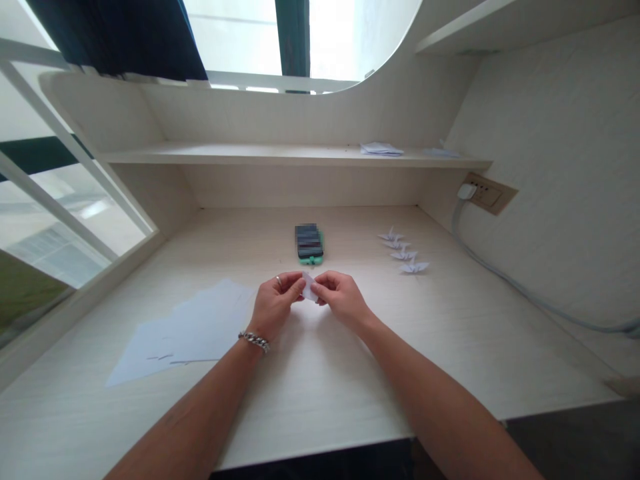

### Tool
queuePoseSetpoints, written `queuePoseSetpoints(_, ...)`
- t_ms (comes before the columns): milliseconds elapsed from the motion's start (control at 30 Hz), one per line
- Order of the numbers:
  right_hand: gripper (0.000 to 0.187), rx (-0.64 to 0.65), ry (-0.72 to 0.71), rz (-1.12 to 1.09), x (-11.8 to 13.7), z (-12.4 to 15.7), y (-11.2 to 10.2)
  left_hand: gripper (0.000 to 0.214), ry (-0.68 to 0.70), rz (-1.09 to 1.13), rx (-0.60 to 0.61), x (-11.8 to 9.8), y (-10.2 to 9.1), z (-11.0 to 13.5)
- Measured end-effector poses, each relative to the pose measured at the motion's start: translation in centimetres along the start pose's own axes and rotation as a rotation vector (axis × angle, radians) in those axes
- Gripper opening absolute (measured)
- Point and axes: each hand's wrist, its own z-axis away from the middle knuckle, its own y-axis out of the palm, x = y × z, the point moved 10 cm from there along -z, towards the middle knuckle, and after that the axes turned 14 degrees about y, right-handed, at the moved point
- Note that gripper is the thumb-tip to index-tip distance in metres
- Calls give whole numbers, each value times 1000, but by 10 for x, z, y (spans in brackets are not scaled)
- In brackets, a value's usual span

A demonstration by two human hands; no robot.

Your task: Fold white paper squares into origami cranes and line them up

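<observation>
Here, the left hand (273, 305) and the right hand (345, 298) both pinch a small piece of white paper (309, 288) between thumb and fingers, over the middle of the table (335, 407), just on the near side of a dark-screened device (308, 241) with a green edge. Loose white sheets (195, 323) lie beside the left hand, while four folded paper cranes (403, 255) sit in a row beyond the right hand, farther right.

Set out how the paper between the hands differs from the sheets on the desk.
The held paper is small, whereas the sheets cover far more area. The held paper is pinched by the left hand and right hand; the sheets lie spread on the desk. Both look whitish.
</observation>
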Motion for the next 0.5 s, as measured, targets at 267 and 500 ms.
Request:
queuePoseSetpoints(267, 33, -129, -102, 57, 15, 8, -12, 45, -39, 54, 4, 2, 4, 2)
queuePoseSetpoints(500, 28, -148, -176, 113, 17, 11, -10, 47, -34, 25, -7, 1, 3, 2)
